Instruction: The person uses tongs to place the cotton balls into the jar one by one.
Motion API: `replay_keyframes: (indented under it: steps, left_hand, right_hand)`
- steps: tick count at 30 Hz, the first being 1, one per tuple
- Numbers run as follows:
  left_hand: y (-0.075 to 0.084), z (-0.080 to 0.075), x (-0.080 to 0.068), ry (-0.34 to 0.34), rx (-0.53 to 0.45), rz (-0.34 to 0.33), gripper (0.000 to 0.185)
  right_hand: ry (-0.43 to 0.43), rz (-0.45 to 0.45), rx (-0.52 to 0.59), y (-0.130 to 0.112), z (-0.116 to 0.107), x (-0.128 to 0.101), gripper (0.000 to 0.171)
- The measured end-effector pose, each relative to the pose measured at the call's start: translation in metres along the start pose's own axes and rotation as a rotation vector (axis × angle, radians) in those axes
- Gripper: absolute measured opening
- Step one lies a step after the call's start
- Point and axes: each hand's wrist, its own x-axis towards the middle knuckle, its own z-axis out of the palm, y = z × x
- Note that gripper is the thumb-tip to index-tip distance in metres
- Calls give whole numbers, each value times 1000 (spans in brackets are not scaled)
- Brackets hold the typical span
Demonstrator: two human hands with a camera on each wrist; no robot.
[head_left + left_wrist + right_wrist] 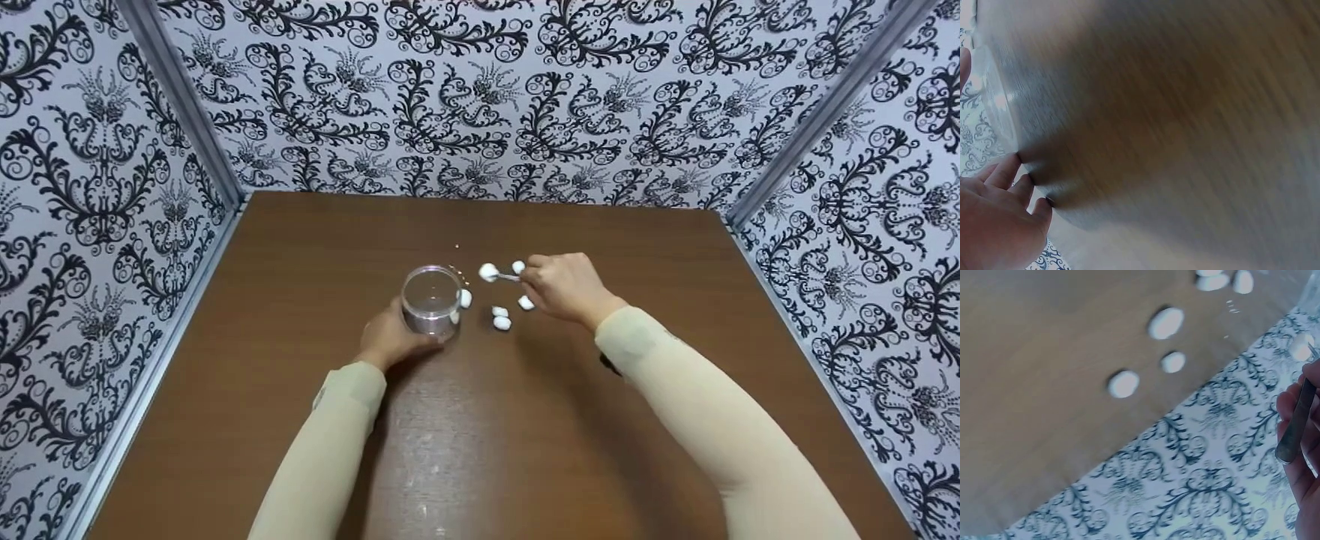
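Note:
My left hand (391, 335) grips a clear, open-topped jar (433, 304) around its side, with the jar's mouth facing up. In the left wrist view, the fingers (1013, 183) lie near the transparent jar wall (1002, 107). My right hand (566, 285) holds a slim metal fork (1297, 422) by its flat, rounded handle. A soft white ball (488, 272) sits at the fork's tip, to the right of the jar's rim. Several similar white balls (502, 323) lie on the table between the hands, one (466, 298) close beside the jar.
Small pale crumbs (466, 283) are scattered by the jar's far right side. The brown wooden table (337, 232) ends at patterned walls (480, 97) at the back and both sides. Metal corner posts (187, 105) stand at the back left and right.

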Motion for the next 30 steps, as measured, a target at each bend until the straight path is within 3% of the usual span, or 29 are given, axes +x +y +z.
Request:
replay_keyframes:
  steps: [13,30]
  left_hand:
    - [-6,4,3,1,-15,-14,104]
    - [0,0,-1,5,-37,-16,103]
  right_hand:
    - [-19,-49,25,-40,17,32,9]
    - [-77,-45,60,-41,20,28,5]
